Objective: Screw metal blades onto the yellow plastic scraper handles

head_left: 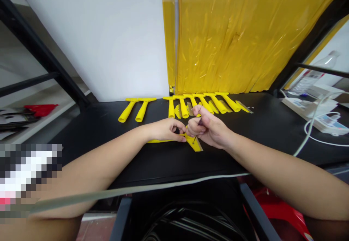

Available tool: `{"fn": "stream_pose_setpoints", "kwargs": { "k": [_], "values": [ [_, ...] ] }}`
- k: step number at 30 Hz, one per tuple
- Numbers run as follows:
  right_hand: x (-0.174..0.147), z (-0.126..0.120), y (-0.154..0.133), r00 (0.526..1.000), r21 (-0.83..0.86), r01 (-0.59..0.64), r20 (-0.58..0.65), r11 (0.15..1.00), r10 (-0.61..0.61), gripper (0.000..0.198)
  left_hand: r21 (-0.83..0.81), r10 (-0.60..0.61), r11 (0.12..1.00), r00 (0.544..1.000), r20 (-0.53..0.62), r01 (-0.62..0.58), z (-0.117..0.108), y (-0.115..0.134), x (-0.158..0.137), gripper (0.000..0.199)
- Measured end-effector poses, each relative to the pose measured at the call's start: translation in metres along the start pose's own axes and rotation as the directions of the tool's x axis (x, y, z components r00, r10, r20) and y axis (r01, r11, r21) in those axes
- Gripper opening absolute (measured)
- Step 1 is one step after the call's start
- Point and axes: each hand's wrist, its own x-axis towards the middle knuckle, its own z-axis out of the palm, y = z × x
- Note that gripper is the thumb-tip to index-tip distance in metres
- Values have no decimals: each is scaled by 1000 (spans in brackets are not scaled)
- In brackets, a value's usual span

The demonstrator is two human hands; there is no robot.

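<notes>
A yellow scraper (193,145) with a thin metal blade lies on the black tabletop, its handle stretching left under my left hand. My left hand (168,129) is closed on the scraper, thumb and fingers curled near its head. In my right hand (212,129) is a small dark screwdriver (200,122), gripped in the fist. Its thin shaft points down at a screw on the scraper head, and the tip seems to touch it. Behind my hands stands a row of yellow scraper handles (171,108), with several bladed yellow pieces (244,106) between and beside them.
Two yellow handles (141,110) lie at the back left of the black table (109,124). White power adapters (328,122) with cables and a clear bottle (311,75) are at the right. A pale strap (152,186) crosses in front of the table edge.
</notes>
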Motion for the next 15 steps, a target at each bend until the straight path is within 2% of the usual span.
{"fn": "stream_pose_setpoints", "kwargs": {
  "k": [3, 7, 12, 15],
  "values": [
    [0, -3, -1, 999, -15, 9, -31, 1000, -10, 37, 17, -53, 998, 998, 41, 52, 0, 1, 0, 44],
    [1, -7, -2, 1000, -93, 26, 4, 995, -26, 35, 18, -58, 998, 998, 37, 58, 0, 2, 1, 41],
    [-2, -3, 0, 998, 24, -35, 59, 999, 34, 37, 44, -37, 998, 998, 48, 35, -1, 2, 1, 36],
    [-2, -2, 1, 1000, 56, -4, 30, 998, 2, 36, 45, -50, 998, 998, 39, 49, -2, 2, 1, 40]
  ]
}}
